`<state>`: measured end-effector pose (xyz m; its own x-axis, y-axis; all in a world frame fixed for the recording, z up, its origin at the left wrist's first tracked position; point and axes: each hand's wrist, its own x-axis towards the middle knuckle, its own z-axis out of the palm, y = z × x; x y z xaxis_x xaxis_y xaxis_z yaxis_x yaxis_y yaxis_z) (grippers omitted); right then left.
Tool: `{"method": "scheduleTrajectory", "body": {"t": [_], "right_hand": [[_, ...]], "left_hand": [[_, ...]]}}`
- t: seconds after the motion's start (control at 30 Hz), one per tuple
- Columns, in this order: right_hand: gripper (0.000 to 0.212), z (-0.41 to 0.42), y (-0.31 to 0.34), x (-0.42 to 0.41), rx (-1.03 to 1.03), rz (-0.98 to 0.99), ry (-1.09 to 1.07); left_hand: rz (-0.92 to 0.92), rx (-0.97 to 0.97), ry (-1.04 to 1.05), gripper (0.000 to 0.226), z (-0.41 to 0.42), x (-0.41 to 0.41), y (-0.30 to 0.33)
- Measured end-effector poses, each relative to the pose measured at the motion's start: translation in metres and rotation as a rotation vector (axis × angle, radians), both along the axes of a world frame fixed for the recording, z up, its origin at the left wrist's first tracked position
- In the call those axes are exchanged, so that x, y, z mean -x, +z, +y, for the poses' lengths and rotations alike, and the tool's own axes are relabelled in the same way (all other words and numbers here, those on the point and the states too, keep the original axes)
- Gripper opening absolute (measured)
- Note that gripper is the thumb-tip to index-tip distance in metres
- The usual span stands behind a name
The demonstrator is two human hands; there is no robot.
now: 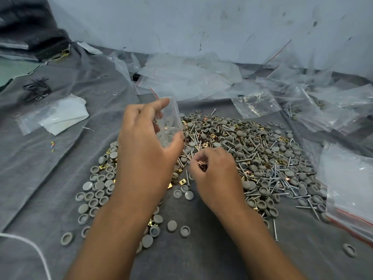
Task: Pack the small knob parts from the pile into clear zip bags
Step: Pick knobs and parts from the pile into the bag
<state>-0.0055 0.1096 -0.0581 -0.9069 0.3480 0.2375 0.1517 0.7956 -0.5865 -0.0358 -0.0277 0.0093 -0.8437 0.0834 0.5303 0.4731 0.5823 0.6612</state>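
Over on the left, the left hand (145, 142) pinches a clear zip bag (170, 122) upright between forefinger and thumb, apparently ready for filling, while just right of it the right hand (214, 174) curls over the pile (252, 156), fingertips gathering copper-coloured clips (201, 164) on the grey cloth (50, 158).

Unclear from my seat:
- Left hand (145, 146): its palm side faces away; its grip on the clear zip bag (171, 122) is partly hidden, contents blurred.
- Right hand (212, 174): curled fingers hide most of the coppery bits pinched.
- Pile (262, 158): parts beneath both hands covered.
- Bags (351, 190) right of the right hand: cut off by the edge.
- Dark heap (36, 89) far left of the left hand: too small to identify.
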Motion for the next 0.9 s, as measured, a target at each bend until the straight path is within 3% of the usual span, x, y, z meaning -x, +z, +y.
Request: {"method": "scheduleTrajectory", "body": {"t": [0.1, 0.27, 0.37, 0.53, 0.9], "right_hand": [[0.011, 0.011, 0.025, -0.007, 0.295, 0.200, 0.011], [0.007, 0.016, 0.060, -0.026, 0.300, 0.494, 0.117], [0.018, 0.015, 0.060, -0.030, 0.207, 0.485, 0.180], [0.012, 0.020, 0.057, -0.035, -0.029, 0.516, 0.219], [0.026, 0.014, 0.052, -0.035, -0.156, 0.454, 0.245]], "left_hand": [[-0.007, 0.097, -0.022, 0.059, 0.001, -0.001, -0.002], [0.020, 0.188, -0.107, 0.058, 0.014, -0.006, -0.007], [0.064, 0.203, -0.130, 0.053, 0.023, -0.009, -0.012], [0.052, 0.207, -0.150, 0.059, 0.023, -0.009, -0.017], [0.085, 0.208, -0.196, 0.060, 0.029, -0.016, -0.018]]}}
